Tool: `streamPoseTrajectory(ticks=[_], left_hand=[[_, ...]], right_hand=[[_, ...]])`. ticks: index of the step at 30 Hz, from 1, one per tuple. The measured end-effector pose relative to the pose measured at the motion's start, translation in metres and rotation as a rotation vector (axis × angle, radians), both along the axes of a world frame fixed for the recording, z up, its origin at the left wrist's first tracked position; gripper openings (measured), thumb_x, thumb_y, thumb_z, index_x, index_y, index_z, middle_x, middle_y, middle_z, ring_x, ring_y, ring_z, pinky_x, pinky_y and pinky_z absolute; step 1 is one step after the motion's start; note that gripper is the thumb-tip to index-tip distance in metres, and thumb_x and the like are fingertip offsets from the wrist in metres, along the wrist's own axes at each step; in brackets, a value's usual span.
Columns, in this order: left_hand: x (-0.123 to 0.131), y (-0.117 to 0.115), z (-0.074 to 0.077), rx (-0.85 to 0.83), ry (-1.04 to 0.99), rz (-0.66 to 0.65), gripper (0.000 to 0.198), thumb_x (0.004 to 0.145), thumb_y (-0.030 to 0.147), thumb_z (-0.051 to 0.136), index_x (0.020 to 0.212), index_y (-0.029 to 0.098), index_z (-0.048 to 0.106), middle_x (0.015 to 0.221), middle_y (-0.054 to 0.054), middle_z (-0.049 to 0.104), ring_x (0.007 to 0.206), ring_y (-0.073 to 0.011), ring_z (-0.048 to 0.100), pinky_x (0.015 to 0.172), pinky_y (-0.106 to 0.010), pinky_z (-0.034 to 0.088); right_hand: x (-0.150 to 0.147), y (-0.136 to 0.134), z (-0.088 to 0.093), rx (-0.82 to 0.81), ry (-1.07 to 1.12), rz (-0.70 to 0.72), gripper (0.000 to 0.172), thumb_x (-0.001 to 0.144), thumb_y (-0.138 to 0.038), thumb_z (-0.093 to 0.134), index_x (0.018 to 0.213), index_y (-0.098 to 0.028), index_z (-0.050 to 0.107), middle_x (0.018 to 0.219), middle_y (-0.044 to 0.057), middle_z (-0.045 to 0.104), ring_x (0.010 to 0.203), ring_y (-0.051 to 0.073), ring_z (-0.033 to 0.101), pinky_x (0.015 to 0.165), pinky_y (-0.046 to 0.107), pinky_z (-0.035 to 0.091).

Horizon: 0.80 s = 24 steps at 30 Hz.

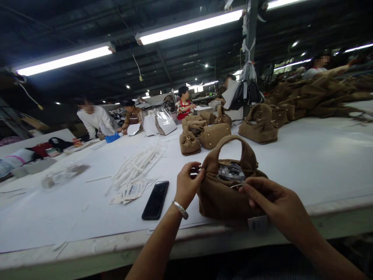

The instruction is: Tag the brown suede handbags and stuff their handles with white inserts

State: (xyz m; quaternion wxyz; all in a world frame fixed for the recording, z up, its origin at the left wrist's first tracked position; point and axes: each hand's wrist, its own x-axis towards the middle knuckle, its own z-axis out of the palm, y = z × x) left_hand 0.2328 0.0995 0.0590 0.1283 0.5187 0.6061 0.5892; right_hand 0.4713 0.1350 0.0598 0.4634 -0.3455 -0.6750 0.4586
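A brown handbag [225,200] stands upright at the table's front edge, its arched handle raised. Clear plastic wrapping [231,172] shows inside its opening. My left hand [189,182], with a silver bangle on the wrist, is closed in a pinch at the bag's left side, by the base of the handle. At the front rim, my right hand [272,198] pinches a thin white strip [236,186] between thumb and fingers. Its other fingers curl over the bag's right front. A pale tag [257,223] hangs low at the bag's front right.
Left of the bag lie a black phone [155,200], paper tags [132,191] and a heap of white tubes [136,165]. More brown handbags [215,135] stand behind, with a large brown pile [314,97] at right. Several people work around the far side of the table [309,163].
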Motion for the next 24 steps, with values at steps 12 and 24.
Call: streamPoseTrajectory(ticks=[12, 24], left_hand=[[0.014, -0.009, -0.009, 0.061, -0.344, 0.013, 0.029, 0.078, 0.034, 0.075, 0.101, 0.016, 0.068, 0.098, -0.007, 0.07, 0.091, -0.0173, 0.066, 0.077, -0.026, 0.053], [0.005, -0.006, -0.017, 0.089, -0.329, -0.015, 0.029, 0.077, 0.027, 0.076, 0.103, 0.016, 0.07, 0.096, -0.008, 0.073, 0.089, -0.0183, 0.068, 0.075, -0.027, 0.055]], right_hand=[[-0.075, 0.011, 0.043, 0.776, -0.324, -0.126, 0.017, 0.091, -0.022, 0.06, 0.102, -0.018, 0.071, 0.101, 0.007, 0.075, 0.092, 0.022, 0.07, 0.087, 0.033, 0.053], [-0.101, 0.014, 0.044, 0.938, -0.859, -0.17, 0.022, 0.097, -0.026, 0.051, 0.103, -0.024, 0.072, 0.091, 0.003, 0.074, 0.077, 0.022, 0.069, 0.061, 0.031, 0.041]])
